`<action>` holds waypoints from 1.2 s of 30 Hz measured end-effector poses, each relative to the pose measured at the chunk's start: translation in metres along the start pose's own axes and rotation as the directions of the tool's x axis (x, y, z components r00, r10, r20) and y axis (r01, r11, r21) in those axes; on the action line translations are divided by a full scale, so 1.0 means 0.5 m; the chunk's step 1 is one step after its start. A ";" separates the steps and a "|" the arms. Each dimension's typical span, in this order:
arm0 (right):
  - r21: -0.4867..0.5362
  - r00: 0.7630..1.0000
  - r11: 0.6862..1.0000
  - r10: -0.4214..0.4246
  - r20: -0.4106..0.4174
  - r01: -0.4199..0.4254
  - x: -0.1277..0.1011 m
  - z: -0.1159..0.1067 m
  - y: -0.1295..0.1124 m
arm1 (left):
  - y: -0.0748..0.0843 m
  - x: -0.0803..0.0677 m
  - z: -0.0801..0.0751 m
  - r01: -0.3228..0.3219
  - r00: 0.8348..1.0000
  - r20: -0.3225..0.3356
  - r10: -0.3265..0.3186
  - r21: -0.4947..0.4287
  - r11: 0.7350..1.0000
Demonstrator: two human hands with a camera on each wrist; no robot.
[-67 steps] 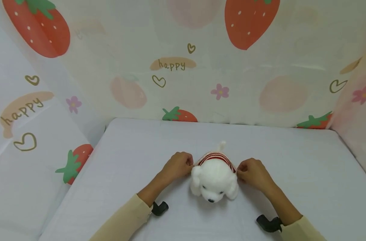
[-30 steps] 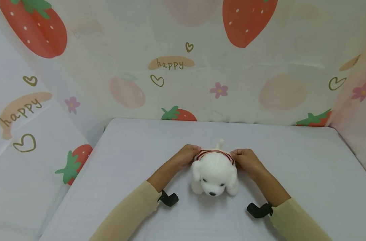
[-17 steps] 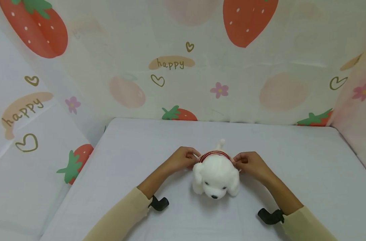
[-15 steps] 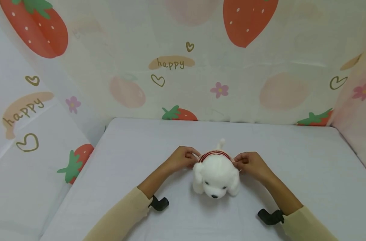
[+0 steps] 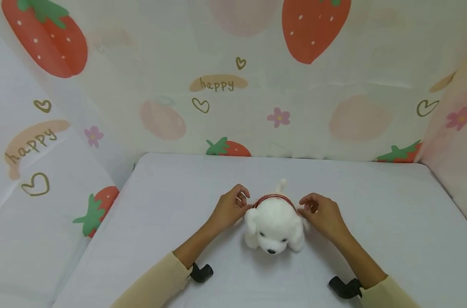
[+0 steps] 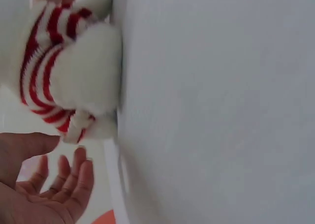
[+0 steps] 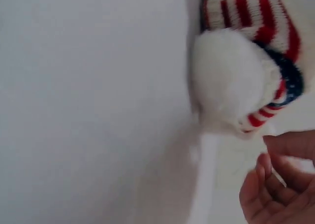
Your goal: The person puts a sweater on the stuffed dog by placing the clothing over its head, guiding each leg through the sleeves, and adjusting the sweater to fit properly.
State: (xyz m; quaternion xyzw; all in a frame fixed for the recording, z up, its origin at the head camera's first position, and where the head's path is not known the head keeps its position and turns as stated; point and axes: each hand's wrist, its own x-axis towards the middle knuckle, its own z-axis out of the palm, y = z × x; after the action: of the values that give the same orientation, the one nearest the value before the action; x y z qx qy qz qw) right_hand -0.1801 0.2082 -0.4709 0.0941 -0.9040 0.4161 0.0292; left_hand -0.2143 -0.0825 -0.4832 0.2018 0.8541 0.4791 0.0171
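Observation:
A white plush dog (image 5: 273, 226) stands on the table, its head toward me and its tail up behind. It wears a red-and-white striped knit sweater (image 6: 42, 83), which shows a dark blue patch (image 7: 291, 79) in the right wrist view. Beside the dog's left-hand side in the head view, my left hand (image 5: 229, 208) has its thumb tip at the sweater's edge, the other fingers spread away from it. My right hand (image 5: 325, 214) is at the opposite side, thumb close to the sweater and fingers loosely bent. Whether either thumb touches the fabric is hard to tell.
A white-covered table (image 5: 179, 179) lies under the dog. Behind it hangs a pale curtain (image 5: 306, 85) printed with strawberries, hearts and flowers, continuing along both sides. Black wrist mounts (image 5: 201, 273) stick out from both beige sleeves (image 5: 156, 280).
Both hands first held the sweater's sides and shifted along them. Since half a second ago the fingers have loosened and lifted off the sweater. The dog stays nearly in place.

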 end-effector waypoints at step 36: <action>0.334 0.910 0.911 0.095 0.404 -0.243 -0.050 0.020 -0.038 | 0.043 -0.063 0.036 -0.044 0.982 0.187 0.038 0.028 0.999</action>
State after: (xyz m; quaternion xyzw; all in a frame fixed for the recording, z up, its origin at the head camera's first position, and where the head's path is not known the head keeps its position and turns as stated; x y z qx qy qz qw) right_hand -0.1516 0.1923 -0.4663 0.0963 -0.8002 0.5566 -0.2013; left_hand -0.1744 -0.0695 -0.4804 0.2637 0.8519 0.4446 0.0839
